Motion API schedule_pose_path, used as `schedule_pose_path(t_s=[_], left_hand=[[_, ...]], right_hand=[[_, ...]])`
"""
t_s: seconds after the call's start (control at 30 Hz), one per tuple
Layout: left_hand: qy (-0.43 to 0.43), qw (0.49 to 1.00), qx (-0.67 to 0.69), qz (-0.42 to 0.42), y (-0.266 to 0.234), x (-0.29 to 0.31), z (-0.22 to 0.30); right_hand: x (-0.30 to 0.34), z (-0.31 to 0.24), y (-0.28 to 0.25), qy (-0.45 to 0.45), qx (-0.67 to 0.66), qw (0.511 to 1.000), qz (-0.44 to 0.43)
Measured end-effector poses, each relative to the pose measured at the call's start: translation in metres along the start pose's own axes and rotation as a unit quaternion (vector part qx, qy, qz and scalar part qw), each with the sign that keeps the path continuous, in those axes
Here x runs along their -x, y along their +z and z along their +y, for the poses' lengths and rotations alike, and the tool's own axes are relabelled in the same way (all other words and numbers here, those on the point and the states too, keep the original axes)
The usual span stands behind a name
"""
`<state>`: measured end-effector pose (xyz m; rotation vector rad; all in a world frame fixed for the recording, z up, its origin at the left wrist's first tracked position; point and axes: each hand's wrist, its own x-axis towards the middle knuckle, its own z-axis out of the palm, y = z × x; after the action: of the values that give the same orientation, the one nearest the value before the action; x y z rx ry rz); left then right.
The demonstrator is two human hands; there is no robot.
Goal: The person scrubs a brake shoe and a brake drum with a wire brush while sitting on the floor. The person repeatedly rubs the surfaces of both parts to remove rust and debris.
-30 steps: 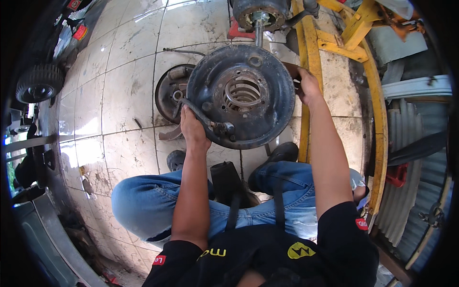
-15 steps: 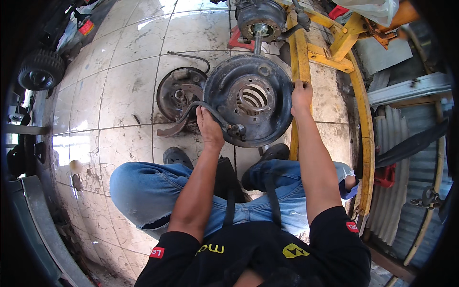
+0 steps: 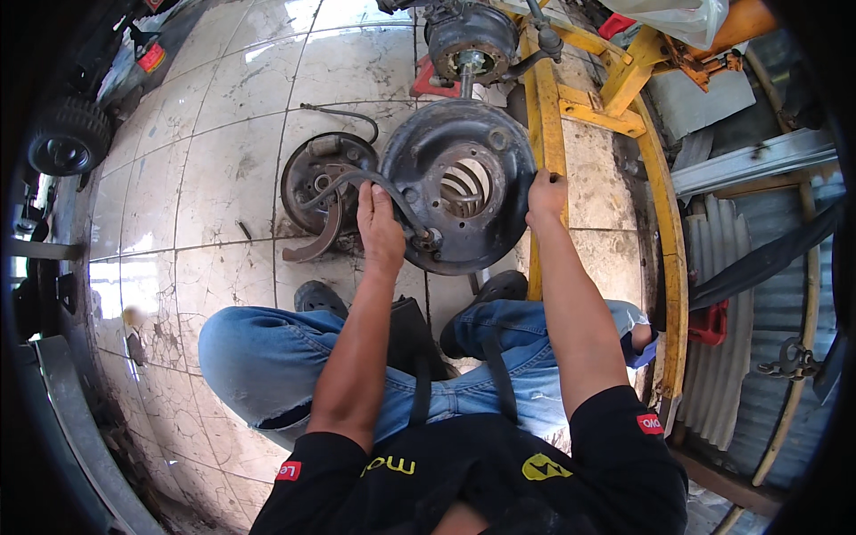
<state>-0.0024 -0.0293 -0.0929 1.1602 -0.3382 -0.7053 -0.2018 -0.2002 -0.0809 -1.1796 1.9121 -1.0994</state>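
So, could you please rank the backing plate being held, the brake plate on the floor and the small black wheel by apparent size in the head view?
1. Held backing plate, though it sits nearer the camera.
2. Floor brake plate.
3. Small black wheel.

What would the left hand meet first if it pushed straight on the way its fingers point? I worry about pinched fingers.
Probably the curved brake shoe that the left hand already touches, then the second drum plate on the floor; depth is unclear.

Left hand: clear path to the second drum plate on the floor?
Probably yes. The left hand grips the held backing plate right beside the floor plate; only bare tile lies around it.
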Motion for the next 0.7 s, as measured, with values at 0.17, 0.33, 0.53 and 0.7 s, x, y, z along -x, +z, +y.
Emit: schedule_pose_path(t_s=[0.17,0.33,0.53,0.7], left_hand=[[-0.013,0.999,0.034,0.0,0.022,0.024,0.026],[-0.078,0.989,0.116,0.04,0.03,0.008,0.043],[-0.143,0.976,0.142,0.086,0.017,-0.007,0.051],[-0.141,0.977,0.116,0.109,0.028,0.014,0.018]], right_hand=[[0.0,-0.006,-0.017,-0.034,0.0,0.999,0.036],[-0.02,-0.053,-0.018,-0.106,-0.021,0.994,-0.022],[-0.014,-0.114,0.023,-0.093,0.099,0.987,-0.084],[-0.038,-0.07,0.035,-0.089,0.231,0.964,-0.096]])
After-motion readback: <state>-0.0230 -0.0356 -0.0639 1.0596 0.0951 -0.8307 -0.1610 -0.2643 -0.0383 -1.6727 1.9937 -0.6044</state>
